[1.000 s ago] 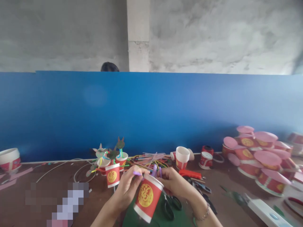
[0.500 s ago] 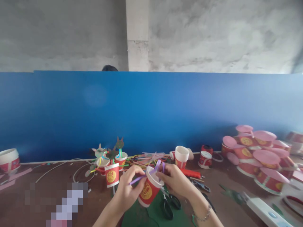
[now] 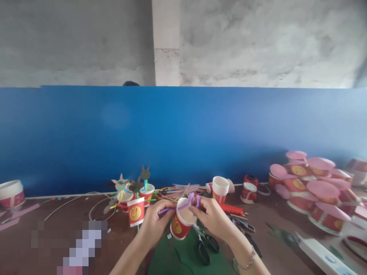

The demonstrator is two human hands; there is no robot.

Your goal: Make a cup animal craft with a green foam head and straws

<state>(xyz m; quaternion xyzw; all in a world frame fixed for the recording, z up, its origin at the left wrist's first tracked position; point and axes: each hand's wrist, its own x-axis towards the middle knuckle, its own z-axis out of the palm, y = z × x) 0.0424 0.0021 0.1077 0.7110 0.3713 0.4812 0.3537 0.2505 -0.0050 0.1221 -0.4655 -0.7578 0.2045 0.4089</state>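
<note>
Red paper cup (image 3: pixel 184 224) is tipping its mouth into fuller view, likely easing work inside; left hand (image 3: pixel 157 220) and right hand (image 3: pixel 210 214) are pinching purple straw (image 3: pixel 190 198).

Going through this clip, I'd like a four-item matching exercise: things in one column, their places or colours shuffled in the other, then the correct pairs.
Things
1. cup with purple strips at its rim
2. scissors
3. partition
4. bracelet

Places or colours
A. around the right wrist
B. tilted, between the left hand and the right hand
C. plain blue
D. black-handled, over the green sheet

Pairs: 1-B, 2-D, 3-C, 4-A
</note>
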